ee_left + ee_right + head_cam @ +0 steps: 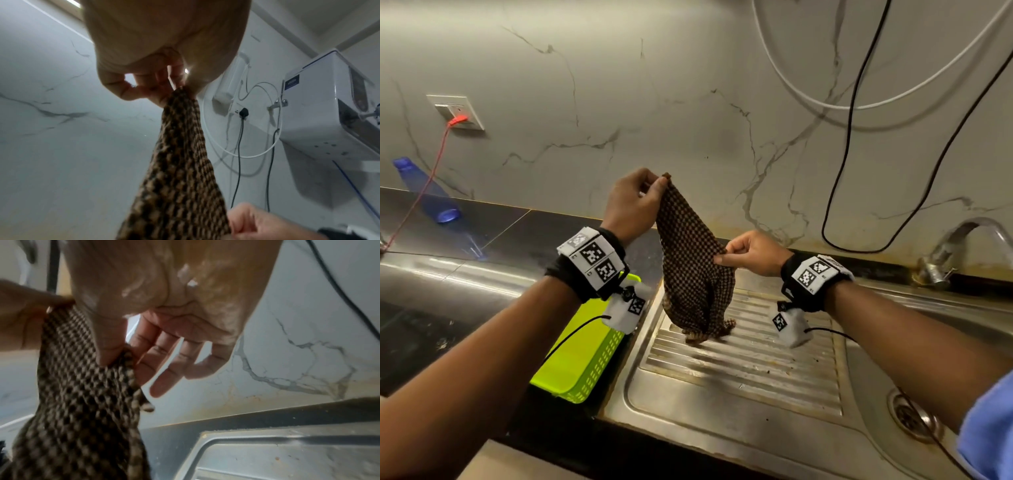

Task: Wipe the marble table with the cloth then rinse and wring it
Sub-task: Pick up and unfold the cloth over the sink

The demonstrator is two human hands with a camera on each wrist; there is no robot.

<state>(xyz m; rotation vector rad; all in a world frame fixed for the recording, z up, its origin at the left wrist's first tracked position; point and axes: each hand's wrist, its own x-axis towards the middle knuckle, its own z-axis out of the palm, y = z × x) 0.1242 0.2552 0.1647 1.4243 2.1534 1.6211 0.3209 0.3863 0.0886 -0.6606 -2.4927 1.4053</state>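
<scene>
A brown and black checked cloth hangs above the ribbed steel draining board, its lower end bunched just over the ribs. My left hand pinches the cloth's top corner, raised in front of the marble wall. Lower and to the right, my right hand pinches the cloth's right edge between thumb and forefinger. In the left wrist view the cloth runs down from my left hand. The right wrist view shows the cloth under my thumb, with the other fingers of that hand stretched out loosely.
A steel tap stands at the right above the sink drain. A lime green plastic basket sits left of the draining board on the dark counter. A blue bottle leans at the back left. Black and white cables hang down the wall.
</scene>
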